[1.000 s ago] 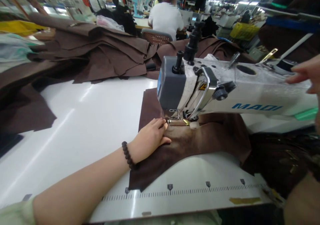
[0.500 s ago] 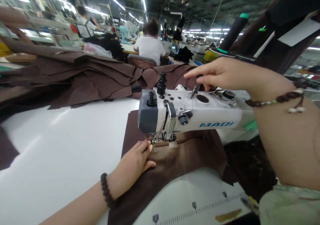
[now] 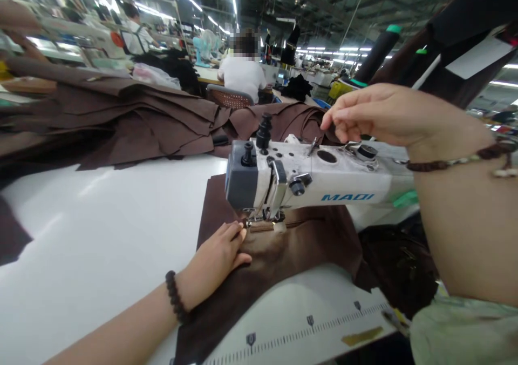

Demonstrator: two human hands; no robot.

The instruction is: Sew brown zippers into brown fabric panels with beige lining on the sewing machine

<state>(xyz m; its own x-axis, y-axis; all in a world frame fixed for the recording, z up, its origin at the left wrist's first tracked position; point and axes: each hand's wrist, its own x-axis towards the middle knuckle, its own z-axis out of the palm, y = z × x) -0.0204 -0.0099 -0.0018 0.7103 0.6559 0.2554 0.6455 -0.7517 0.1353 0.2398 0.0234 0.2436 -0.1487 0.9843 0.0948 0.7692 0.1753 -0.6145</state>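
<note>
My left hand lies on a brown fabric piece, fingers together and stretched toward the presser foot of a white sewing machine. A zipper strip runs under the foot. My right hand hovers above the machine's top, thumb and forefinger pinched together near the thread guide; what they hold is too thin to make out. A bead bracelet sits on each wrist.
A heap of brown fabric pieces lies at the back of the white table. A ruler scale is printed along the table's front edge. Dark thread cones stand at the right. Other people sit at machines behind.
My right hand has risen over the machine top and its fingers have closed from pointing into a pinch. The view has tilted upward. My left hand has stayed on the fabric.
</note>
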